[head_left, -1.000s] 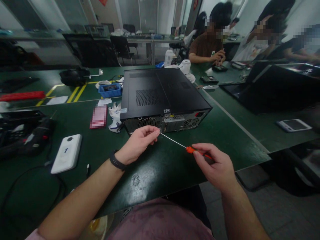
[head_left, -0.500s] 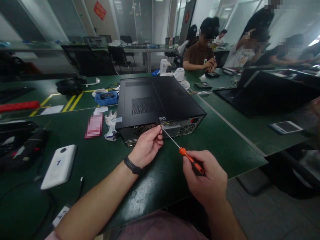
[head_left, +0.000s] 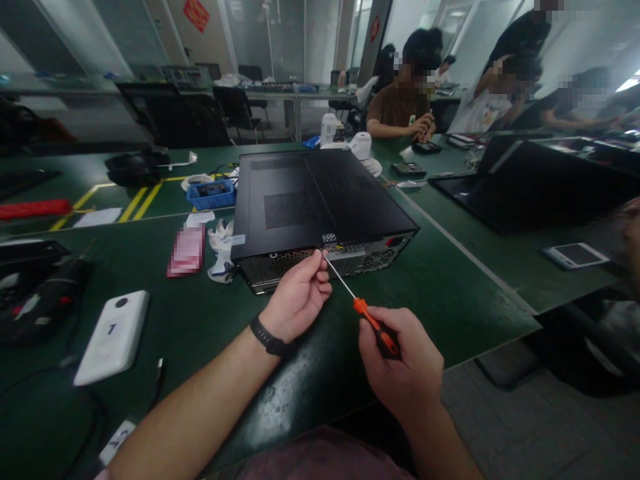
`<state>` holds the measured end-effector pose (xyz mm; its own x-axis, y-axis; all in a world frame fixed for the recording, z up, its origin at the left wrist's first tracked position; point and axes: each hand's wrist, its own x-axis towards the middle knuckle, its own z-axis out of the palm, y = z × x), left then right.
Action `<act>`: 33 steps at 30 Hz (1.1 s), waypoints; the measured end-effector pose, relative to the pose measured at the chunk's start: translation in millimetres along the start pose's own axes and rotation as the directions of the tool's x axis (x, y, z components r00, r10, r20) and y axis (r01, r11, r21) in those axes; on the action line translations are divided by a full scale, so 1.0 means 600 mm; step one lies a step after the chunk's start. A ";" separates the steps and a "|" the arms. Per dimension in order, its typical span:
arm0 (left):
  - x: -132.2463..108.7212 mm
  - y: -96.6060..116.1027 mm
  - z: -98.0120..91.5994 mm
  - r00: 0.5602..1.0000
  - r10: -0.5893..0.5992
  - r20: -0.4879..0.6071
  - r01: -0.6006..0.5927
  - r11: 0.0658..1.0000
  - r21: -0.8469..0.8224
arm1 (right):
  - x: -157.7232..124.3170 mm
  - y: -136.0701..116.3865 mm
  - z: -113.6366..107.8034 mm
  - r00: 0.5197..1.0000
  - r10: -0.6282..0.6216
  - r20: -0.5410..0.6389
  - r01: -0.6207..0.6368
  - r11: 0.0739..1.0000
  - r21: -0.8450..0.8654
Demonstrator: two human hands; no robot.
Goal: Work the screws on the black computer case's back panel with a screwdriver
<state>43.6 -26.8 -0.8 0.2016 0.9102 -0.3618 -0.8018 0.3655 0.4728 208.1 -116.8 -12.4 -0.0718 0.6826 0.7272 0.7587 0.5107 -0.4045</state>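
Note:
A black computer case (head_left: 310, 193) lies flat on the green table, its rear panel with vents and a fan grille facing me. My right hand (head_left: 405, 353) grips an orange and black screwdriver (head_left: 361, 308), whose thin shaft slants up and left to the panel's top edge. At that spot the fingertips of my left hand (head_left: 303, 290) are pinched together by the screwdriver's tip. Whatever sits between those fingertips is too small to make out. A black band circles my left wrist.
Left of the case are gloves (head_left: 221, 250), a pink packet (head_left: 187, 250), a blue bin (head_left: 213, 195) and a white power bank (head_left: 113, 337). Rightward lie a phone (head_left: 576, 255) and a black laptop-like panel (head_left: 540, 183). A co-worker (head_left: 403, 107) sits across the table.
My right hand and the screwdriver handle have shifted slightly left and down, so the shaft stands a little steeper. The left hand keeps its pinch at the case edge. The view has moved slightly.

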 end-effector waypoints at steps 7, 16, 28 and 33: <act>-0.003 0.000 -0.004 0.999 0.050 -0.005 -0.049 0.994 0.099 | 0.003 -0.007 0.006 0.998 -0.048 -0.031 0.049 0.999 0.018; -0.012 0.008 -0.025 0.919 0.371 0.131 -0.315 0.493 0.811 | 0.006 -0.005 0.003 0.998 0.004 -0.059 -0.010 0.996 -0.094; -0.058 0.109 -0.006 0.465 0.528 0.711 -0.448 -0.553 0.703 | -0.005 -0.014 0.007 0.988 0.095 -0.121 -0.110 0.986 -0.124; -0.037 0.128 -0.009 0.515 0.409 0.753 -0.330 -0.717 0.614 | -0.009 -0.003 0.009 0.982 0.090 -0.165 -0.114 0.983 -0.143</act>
<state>-25.8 -20.2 39.1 0.2001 0.7651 0.6120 0.8540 -0.4424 0.2739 203.5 -118.9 -18.5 0.1048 0.6298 0.7696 0.8467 0.3495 -0.4013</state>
